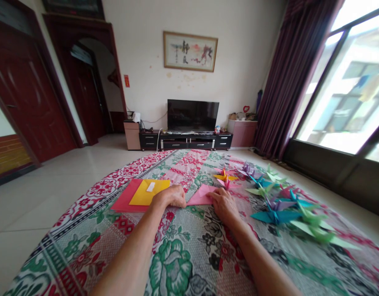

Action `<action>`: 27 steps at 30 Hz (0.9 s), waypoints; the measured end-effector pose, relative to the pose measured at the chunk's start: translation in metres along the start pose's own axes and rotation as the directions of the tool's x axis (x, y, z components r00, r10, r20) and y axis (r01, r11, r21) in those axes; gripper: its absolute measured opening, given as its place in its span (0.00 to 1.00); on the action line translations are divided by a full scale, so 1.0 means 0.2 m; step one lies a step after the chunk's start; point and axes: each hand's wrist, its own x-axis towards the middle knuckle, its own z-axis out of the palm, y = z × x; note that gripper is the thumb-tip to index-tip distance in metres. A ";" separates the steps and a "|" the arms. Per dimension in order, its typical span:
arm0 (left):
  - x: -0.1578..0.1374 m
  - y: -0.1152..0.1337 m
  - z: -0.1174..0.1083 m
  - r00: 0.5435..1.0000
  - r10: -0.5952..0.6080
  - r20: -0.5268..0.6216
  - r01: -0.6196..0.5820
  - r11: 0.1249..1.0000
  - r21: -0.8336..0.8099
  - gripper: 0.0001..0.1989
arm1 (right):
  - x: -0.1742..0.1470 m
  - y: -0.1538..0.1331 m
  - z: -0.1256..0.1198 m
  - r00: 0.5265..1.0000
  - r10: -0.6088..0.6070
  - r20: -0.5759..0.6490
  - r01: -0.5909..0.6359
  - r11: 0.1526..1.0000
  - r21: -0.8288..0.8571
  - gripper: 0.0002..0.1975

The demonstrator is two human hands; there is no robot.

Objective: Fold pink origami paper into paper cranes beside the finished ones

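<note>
A folded sheet of pink origami paper (200, 196) lies on the patterned tablecloth between my hands, its shape coming to a point at the left. My left hand (176, 196) is closed at that left corner, fingers curled under; the fingertips are partly hidden. Bent over the paper's right side, my right hand (224, 202) holds it with thumb and fingers. Left of my left hand, a yellow sheet (140, 193) with a small white label lies on red paper (123, 199). An orange paper crane (225, 176) and a pink paper crane (227, 183) stand just beyond my right hand.
Several more folded cranes, among them a blue crane (275, 216) and a light green crane (319, 226), spread over the right side of the round table. The floral tablecloth (171, 263) covers it. A television (193, 116) on a low cabinet stands across the room.
</note>
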 end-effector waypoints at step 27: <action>0.09 0.09 0.15 0.967 0.109 -0.230 -0.136 0.985 -0.105 0.20 | 0.00 -0.01 -0.01 0.999 0.032 -0.033 -0.031 0.999 0.032 0.14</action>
